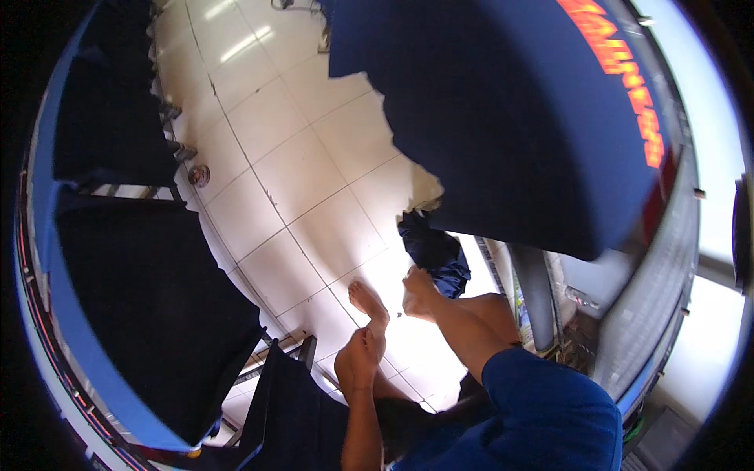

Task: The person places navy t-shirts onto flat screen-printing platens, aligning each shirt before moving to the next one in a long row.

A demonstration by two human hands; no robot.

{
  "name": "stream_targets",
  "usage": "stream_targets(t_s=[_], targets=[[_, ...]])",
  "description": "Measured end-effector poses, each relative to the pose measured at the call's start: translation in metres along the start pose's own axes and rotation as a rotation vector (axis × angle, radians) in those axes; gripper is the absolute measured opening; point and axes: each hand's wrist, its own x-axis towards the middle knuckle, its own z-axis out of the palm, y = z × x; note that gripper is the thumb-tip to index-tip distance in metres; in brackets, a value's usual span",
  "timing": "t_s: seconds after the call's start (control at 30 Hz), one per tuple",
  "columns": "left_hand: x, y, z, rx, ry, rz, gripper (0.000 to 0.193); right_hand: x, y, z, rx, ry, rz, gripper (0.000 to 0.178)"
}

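My right hand (419, 281) reaches forward with its fingers closed at the near edge of a bunched dark navy cloth (436, 250). The cloth hangs in folds beside the corner of a large navy fabric panel (503, 133) on the right. Nearer to me, my left hand (357, 359) is held low over the tiled floor, its fingers curled in, and no object shows in it. Just beyond it is my bare foot (367, 301).
Dark fabric pieces (149, 306) lie over a long blue-edged table on the left. Metal brackets (182, 151) jut from its side. A pale tiled aisle (290, 173) runs between the tables, with a small round brown object (199, 175) on it. Orange-red lettering (620, 74) marks the right panel.
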Motion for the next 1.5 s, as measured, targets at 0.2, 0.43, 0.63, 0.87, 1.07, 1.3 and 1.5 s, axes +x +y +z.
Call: stream_targets(t_s=[0.2,0.43,0.63,0.87,1.07,1.3,1.5], targets=[[0.061,-0.048,0.052,-0.116,0.149,0.17,0.031,0.152,0.031,-0.003,-0.493,0.316,-0.017,0.045],[0.056,-0.006,0.009,0.095,0.022,0.137,0.028,0.1,0.038,-0.035,-0.148,0.124,-0.032,0.051],[-0.009,0.05,-0.017,0.198,-0.125,0.298,0.036,-0.141,0.018,-0.083,0.298,0.246,-0.385,0.028],[-0.067,0.151,-0.051,-0.069,-0.178,1.011,0.03,-0.467,-0.008,-0.299,0.63,0.083,-0.609,0.031],[-0.238,0.302,-0.171,0.019,-0.788,1.268,0.023,-0.597,0.005,-0.463,0.891,0.234,-0.87,0.025],[-0.422,0.432,-0.202,-0.033,-0.384,1.74,0.004,-0.683,0.053,-0.542,1.291,0.684,-1.238,0.016],[-0.51,0.518,-0.199,-0.039,-0.139,2.11,0.006,-0.717,0.068,-0.594,1.347,0.794,-1.339,0.074]])
